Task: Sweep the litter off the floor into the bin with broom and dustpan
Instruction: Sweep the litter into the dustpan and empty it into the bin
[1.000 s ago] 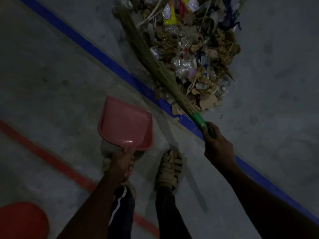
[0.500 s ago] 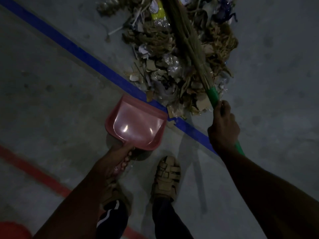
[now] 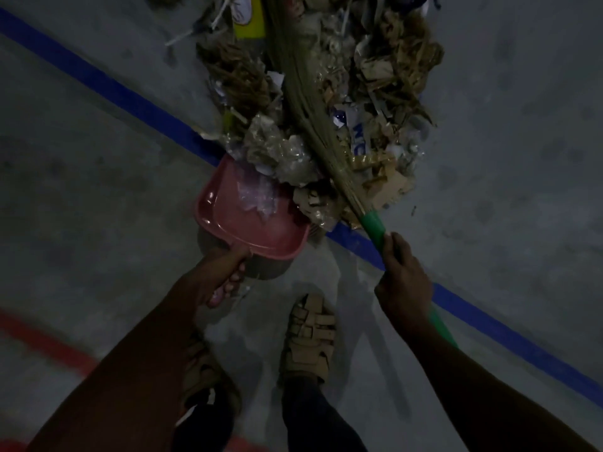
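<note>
A pink dustpan (image 3: 228, 223) rests on the grey floor with its open mouth against a heap of litter (image 3: 375, 93): torn cardboard, crumpled plastic, paper scraps. My left hand (image 3: 222, 275) grips the dustpan's handle from behind. A grass broom (image 3: 306, 102) with a green handle lies across the heap, its bristles spreading towards the top edge. My right hand (image 3: 403, 282) is closed round the green handle just below the bristles. A crumpled clear wrapper (image 3: 257, 197) and some scraps sit inside the pan's mouth.
A blue line (image 3: 130, 99) runs diagonally across the floor, under the heap and the dustpan. A red line (image 3: 42, 340) curves at the lower left. My two sandalled feet (image 3: 311, 334) stand just behind the dustpan. The bin is not in view.
The dustpan has slid forward up to the heap's edge. The broom swung from the heap's left side across its middle and pulled litter towards the pan; a wrapper now lies inside it.
</note>
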